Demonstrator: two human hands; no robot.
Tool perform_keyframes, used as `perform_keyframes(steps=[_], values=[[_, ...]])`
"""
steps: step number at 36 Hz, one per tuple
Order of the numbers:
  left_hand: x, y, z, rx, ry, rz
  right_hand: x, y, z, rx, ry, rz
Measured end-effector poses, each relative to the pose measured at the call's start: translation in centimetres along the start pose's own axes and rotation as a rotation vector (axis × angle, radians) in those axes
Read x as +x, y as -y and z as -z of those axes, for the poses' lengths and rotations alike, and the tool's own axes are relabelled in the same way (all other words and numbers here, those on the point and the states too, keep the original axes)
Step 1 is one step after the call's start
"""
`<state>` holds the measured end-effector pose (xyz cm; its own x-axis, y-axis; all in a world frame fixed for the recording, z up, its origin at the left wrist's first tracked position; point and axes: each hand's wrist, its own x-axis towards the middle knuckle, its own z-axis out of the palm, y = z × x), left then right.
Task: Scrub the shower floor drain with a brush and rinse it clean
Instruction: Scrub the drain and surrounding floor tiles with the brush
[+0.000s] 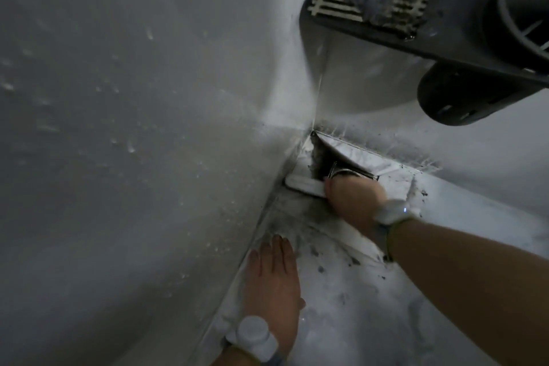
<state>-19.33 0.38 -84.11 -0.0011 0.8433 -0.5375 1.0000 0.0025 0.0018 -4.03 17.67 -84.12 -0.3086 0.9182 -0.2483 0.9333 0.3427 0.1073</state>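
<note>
While the right hand (pixel 353 199) is down in the corner w/ fingers curled round a white brush (pixel 303 184), the brush sticks out toward 9 o'clock from the fist, right at the edge of the open drain (pixel 341 171). Drain's a dark hole where the two walls meet the floor (pixel 356 306), approx 1 o'clock from the left hand (pixel 273 276). Can't see the bristles tbh, hand covers that end. Left hand is flat on the wet floor, fingers straight and together, pointing to 12, just beside the left wall (pixel 133 128), gripping nothing. Both wrists have white bands. Black grime specks all over the floor around the drain and btw the two hands. Up at 1 o'clock there's a dark shelf (pixel 445 38) w/ a slatted grate (pixel 335 9) on it, well apart from the drain. Water drops on the left wall.
</note>
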Motion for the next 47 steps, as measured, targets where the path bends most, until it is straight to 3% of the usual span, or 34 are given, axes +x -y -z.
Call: perform_keyframes(steps=[7, 13, 18, 21, 23, 29, 33, 36, 41, 45, 47], values=[[0.3, 0.0, -1.9, 0.029, 0.039, -0.021, 2.5, -3.6, 2.1, 0.091, 0.101, -0.140], [0.0, -0.2, -0.3, 0.013, 0.012, -0.015, -1.8, -0.4, 0.1, 0.160, 0.121, 0.054], [-0.2, -0.2, 0.4, -0.003, 0.026, -0.025, -1.0, -2.3, -0.4, -0.011, 0.046, 0.147], [0.1, -0.3, 0.1, -0.026, 0.048, -0.006, 0.7, -3.9, 0.1, -0.079, -0.005, 0.009], [0.2, -0.3, -0.3, -0.028, 0.062, 0.008, 0.8, -4.2, 0.3, 0.025, 0.028, -0.065], [0.2, -0.1, -1.4, 0.004, 0.078, -0.013, -2.4, -2.3, -0.7, 0.040, 0.118, 0.122], [0.1, -0.4, 0.0, -0.008, 0.037, -0.018, 0.3, -4.0, -0.1, 0.007, 0.020, -0.016], [0.1, -0.3, 0.1, -0.006, 0.016, -0.020, 1.2, -4.1, 0.8, 0.088, 0.078, -0.062], [0.1, -0.1, -0.4, -0.029, 0.072, 0.011, -2.8, -0.7, -0.1, 0.104, 0.192, 0.032], [0.3, 0.1, -1.6, -0.020, 0.036, -0.017, -2.2, -1.5, -0.4, 0.075, 0.113, 0.127], [0.4, 0.2, -1.7, -0.023, 0.030, -0.022, -0.4, -2.2, -0.1, -0.019, 0.029, 0.067]])
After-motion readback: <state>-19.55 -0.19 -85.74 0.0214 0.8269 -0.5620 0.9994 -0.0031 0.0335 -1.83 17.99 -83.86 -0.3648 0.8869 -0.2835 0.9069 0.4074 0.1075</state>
